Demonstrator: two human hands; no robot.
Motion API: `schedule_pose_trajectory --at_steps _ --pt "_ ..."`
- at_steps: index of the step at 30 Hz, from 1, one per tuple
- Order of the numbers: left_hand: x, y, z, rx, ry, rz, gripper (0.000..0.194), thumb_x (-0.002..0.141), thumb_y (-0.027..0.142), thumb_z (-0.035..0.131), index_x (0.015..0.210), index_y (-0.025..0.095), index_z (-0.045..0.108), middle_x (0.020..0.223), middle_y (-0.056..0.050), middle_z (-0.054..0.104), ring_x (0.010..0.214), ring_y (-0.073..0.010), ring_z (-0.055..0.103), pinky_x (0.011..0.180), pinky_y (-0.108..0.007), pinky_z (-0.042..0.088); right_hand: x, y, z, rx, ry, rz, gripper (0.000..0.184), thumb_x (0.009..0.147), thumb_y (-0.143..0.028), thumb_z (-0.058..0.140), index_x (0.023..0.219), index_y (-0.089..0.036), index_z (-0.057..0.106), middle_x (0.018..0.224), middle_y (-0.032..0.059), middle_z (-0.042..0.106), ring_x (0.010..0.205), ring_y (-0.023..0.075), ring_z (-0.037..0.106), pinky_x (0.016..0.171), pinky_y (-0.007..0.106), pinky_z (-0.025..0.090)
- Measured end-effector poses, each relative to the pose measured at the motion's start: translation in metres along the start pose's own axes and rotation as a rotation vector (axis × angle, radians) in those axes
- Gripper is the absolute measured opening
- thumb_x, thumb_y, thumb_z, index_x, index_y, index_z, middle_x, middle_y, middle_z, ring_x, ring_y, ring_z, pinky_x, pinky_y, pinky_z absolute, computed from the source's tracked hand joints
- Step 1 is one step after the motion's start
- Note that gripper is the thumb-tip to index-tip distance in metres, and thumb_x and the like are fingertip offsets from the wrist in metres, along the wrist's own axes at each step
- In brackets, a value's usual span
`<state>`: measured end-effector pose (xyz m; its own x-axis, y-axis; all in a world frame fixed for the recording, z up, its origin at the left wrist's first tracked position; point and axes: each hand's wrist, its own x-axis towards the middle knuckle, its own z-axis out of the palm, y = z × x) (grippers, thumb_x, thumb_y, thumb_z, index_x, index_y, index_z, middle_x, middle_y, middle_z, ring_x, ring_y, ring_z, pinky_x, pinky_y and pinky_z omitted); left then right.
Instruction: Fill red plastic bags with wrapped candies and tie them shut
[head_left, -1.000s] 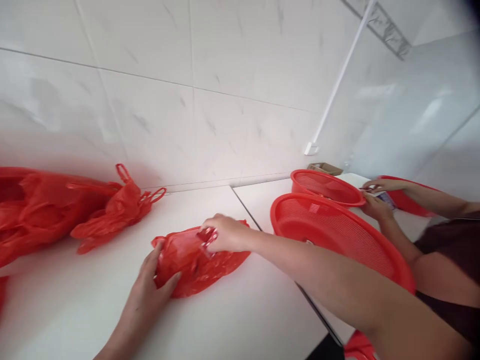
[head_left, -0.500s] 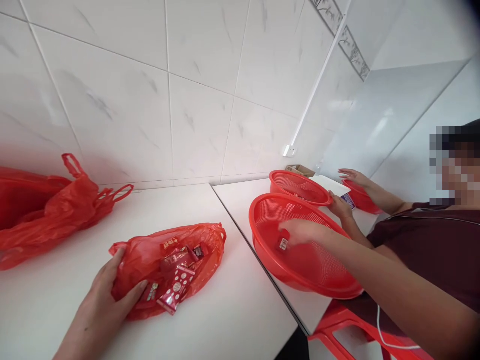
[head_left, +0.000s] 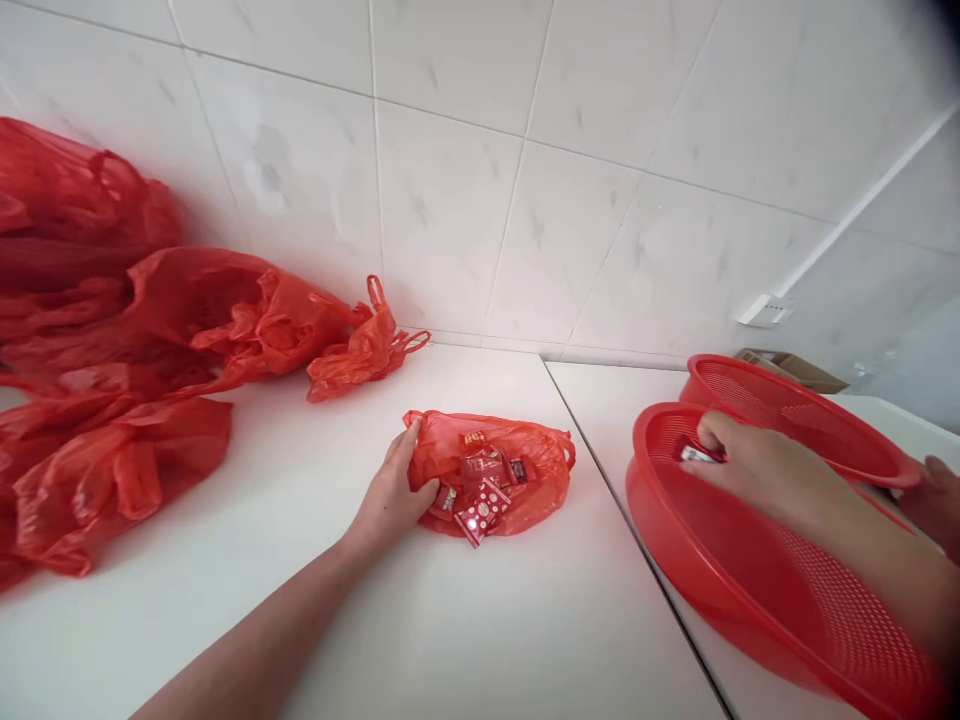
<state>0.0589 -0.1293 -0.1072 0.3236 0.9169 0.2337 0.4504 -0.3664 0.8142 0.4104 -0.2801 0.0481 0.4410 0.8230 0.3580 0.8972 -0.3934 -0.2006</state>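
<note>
My left hand (head_left: pixel 394 485) grips the near-left edge of a red plastic bag (head_left: pixel 442 455) lying open on the white table. Its thumb is over the rim, beside a small red packet (head_left: pixel 445 500). Several more small snack packets are inside, among them a pink one with white dots (head_left: pixel 484 508). At the right, my right hand (head_left: pixel 731 455) is above the far-left rim of a red plastic basket (head_left: pixel 675 540). Its fingers are closed on a small dark red packet with a white label (head_left: pixel 699 454). The fingers partly cover that packet.
Crumpled red plastic bags (head_left: pixel 247 320) are heaped at the left against the tiled wall. A second red basket (head_left: pixel 795 410) stands behind the first, near a cardboard box (head_left: pixel 795 370). Another person's hand (head_left: pixel 941 490) shows at the right edge. A seam (head_left: pixel 622 500) divides the two tabletops.
The view has swung left, bringing more of the bag heap into sight. My right hand has lifted the small packet from inside the basket to its rim. My left hand keeps its hold.
</note>
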Motion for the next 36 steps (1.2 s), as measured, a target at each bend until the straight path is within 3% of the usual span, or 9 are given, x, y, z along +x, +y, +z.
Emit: schedule_pose_trajectory --at_steps 6,9,14,17,20,23,28,32,36 --pt "-0.002 0.000 -0.001 -0.013 -0.004 -0.001 0.078 0.075 0.018 0.053 0.145 0.026 0.020 0.146 -0.005 0.033 0.128 -0.0226 0.041 0.104 -0.035 0.038 -0.014 -0.129 0.025 -0.003 -0.144 -0.275 0.028 0.075 -0.042 0.060 0.072 -0.024 0.039 0.061 -0.0053 0.055 0.052 0.0133 0.048 0.047 0.024 0.028" --pt "-0.002 -0.002 -0.001 -0.023 -0.007 -0.002 0.079 0.075 0.019 0.054 0.146 0.027 0.019 0.146 -0.005 0.033 0.125 -0.0234 0.044 0.100 -0.035 0.042 -0.011 -0.156 0.053 0.053 -0.213 -0.369 0.025 0.073 -0.040 0.063 0.085 -0.025 0.047 0.083 -0.0023 0.062 0.063 0.0152 0.056 0.053 0.025 0.035" --pt "-0.001 -0.005 -0.002 -0.036 -0.020 0.003 0.080 0.076 0.020 0.053 0.146 0.028 0.016 0.148 -0.006 0.030 0.127 -0.0255 0.042 0.099 -0.036 0.042 -0.020 -0.135 0.103 0.293 -0.123 -0.213 0.048 0.079 -0.045 0.055 0.123 -0.026 0.046 0.127 0.0062 0.051 0.104 0.0239 0.057 0.082 0.035 0.045" --pt "-0.001 -0.004 -0.004 -0.027 -0.036 0.005 0.084 0.076 0.030 0.058 0.147 0.028 0.014 0.149 -0.007 0.026 0.127 -0.0280 0.043 0.098 -0.038 0.043 -0.038 -0.111 0.129 0.500 0.024 0.034 0.065 0.078 -0.047 0.054 0.136 -0.022 0.037 0.138 0.0112 0.040 0.124 0.0279 0.044 0.097 0.039 0.041" --pt "-0.005 0.000 -0.005 0.046 -0.077 0.049 0.107 0.064 0.045 0.072 0.148 0.029 0.008 0.153 -0.010 0.018 0.130 -0.0336 0.039 0.098 -0.042 0.042 -0.056 -0.096 0.150 0.680 0.070 0.275 0.083 0.073 -0.051 0.060 0.143 -0.018 0.028 0.145 0.0146 0.032 0.130 0.0313 0.037 0.101 0.042 0.039" --pt "-0.010 0.005 -0.001 0.177 -0.133 0.105 0.128 0.050 0.046 0.080 0.148 0.027 0.000 0.154 -0.011 0.013 0.133 -0.0381 0.032 0.100 -0.045 0.038 -0.062 -0.090 0.159 0.911 -0.066 0.404 0.083 0.073 -0.051 0.061 0.143 -0.022 0.028 0.143 0.0120 0.038 0.123 0.0292 0.046 0.093 0.037 0.047" --pt "-0.007 0.013 0.006 0.314 -0.112 0.017 0.110 0.063 0.032 0.070 0.148 0.028 -0.001 0.152 -0.010 0.020 0.119 -0.0358 0.050 0.084 -0.038 0.046 -0.052 -0.094 0.153 1.267 -0.267 0.476 0.061 0.069 -0.042 0.069 0.124 -0.025 0.049 0.115 0.0070 0.062 0.100 0.0234 0.062 0.074 0.031 0.054" --pt "0.008 0.020 0.001 0.322 0.008 -0.045 0.091 0.075 0.034 0.059 0.147 0.022 0.005 0.149 -0.014 0.026 0.110 -0.0326 0.056 0.079 -0.037 0.046 -0.034 -0.097 0.141 1.360 -0.250 0.512 0.030 0.061 -0.030 0.075 0.087 -0.018 0.062 0.076 0.0020 0.065 0.064 0.0145 0.059 0.047 0.021 0.043" --pt "0.028 0.032 -0.020 0.214 0.133 -0.043 0.089 0.076 0.046 0.059 0.146 0.018 0.013 0.148 -0.016 0.030 0.126 -0.0320 0.044 0.092 -0.037 0.041 -0.007 -0.102 0.124 1.518 -0.203 0.516 0.024 0.063 -0.033 0.072 0.078 -0.019 0.059 0.064 -0.0034 0.057 0.053 0.0087 0.050 0.040 0.017 0.035"
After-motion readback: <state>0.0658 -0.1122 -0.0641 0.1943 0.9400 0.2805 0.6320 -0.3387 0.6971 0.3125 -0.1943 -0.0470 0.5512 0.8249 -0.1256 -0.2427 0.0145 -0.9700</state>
